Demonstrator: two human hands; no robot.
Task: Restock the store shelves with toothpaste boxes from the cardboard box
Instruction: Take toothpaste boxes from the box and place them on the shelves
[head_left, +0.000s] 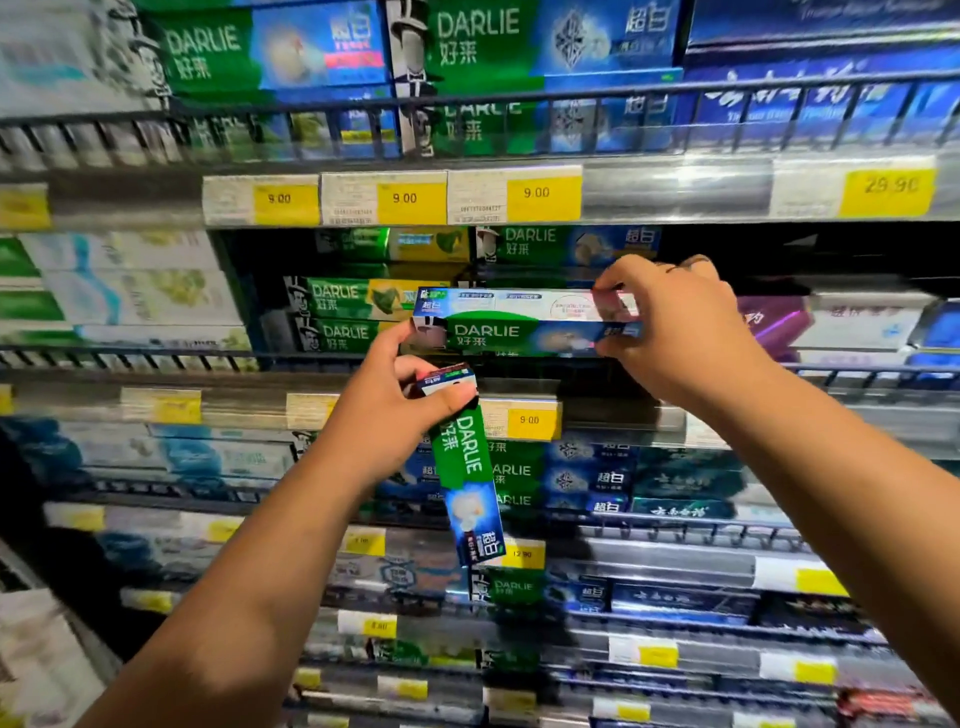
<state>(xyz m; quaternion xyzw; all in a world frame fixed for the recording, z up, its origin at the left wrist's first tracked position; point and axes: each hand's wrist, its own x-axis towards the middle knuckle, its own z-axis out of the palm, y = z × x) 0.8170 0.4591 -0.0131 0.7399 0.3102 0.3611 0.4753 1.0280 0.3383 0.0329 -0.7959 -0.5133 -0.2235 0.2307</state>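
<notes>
My right hand (670, 332) pinches the right end of a green and blue Darlie toothpaste box (514, 322), held level at the front of the middle shelf (857, 371). The index finger of my left hand (384, 410) touches that box's left end. The same hand grips the top of a second Darlie box (470, 478), which hangs downward in front of the shelf below. More Darlie boxes (343, 312) are stacked on the middle shelf to the left. The cardboard box is out of view.
Shelves stand above and below, packed with toothpaste boxes behind black wire rails (467, 98). Yellow price tags (405, 200) line the shelf edges. A dark gap (810, 249) opens at the right of the middle shelf, above white and purple boxes (852, 322).
</notes>
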